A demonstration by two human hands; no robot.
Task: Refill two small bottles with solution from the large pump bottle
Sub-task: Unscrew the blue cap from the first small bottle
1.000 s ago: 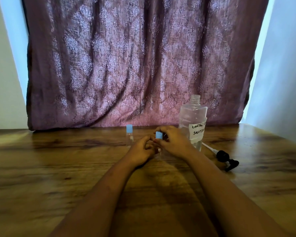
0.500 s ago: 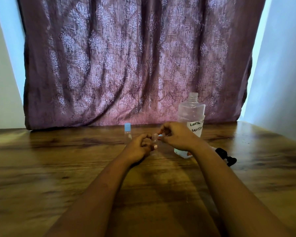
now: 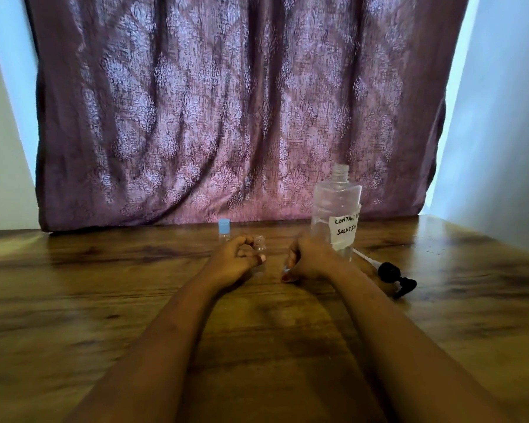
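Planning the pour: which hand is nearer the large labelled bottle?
Right. The right hand lies just in front of the large labelled bottle; the left hand is farther left, holding the uncapped small bottle.

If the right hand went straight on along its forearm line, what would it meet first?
Likely the uncapped small bottle held by the left hand, just ahead-left of the right hand. Depth is unclear, so it could pass beside it toward the curtain.
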